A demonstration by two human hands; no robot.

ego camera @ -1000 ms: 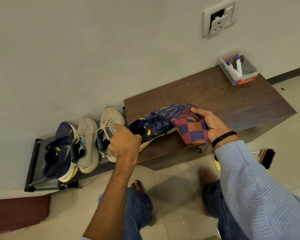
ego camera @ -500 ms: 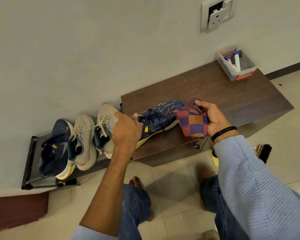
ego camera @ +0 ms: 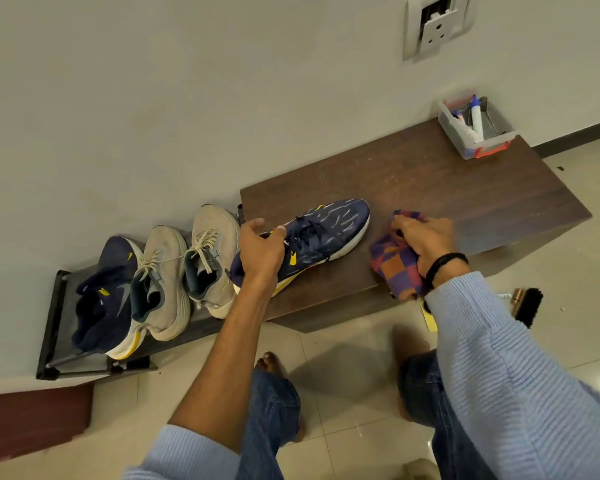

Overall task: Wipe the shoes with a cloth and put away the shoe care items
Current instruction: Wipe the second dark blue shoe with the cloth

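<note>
Scene: person at a low brown cabinet (ego camera: 465,192), centre frame; navy shoe (ego camera: 329,230) lies on top, toe toward upper right.
L hand (ego camera: 260,247): clamped round the collar end of that shoe, steadying it.
R hand (ego camera: 423,237): fingers bunched tight on the checked cloth (ego camera: 395,268), right of centre; cloth just beside the toe, not touching.
Rack (ego camera: 49,323): lower left; second navy shoe (ego camera: 104,296) & two beige shoes (ego camera: 163,282) side by side.
Care items: brush (ego camera: 527,306) on floor, right edge; clear box (ego camera: 489,147) w/ marker-like bits on cabinet's far corner, upper right.
Progress: prob. mid-wipe on one shoe; can't tell which others are done; cloth & brush not yet put away.
</note>
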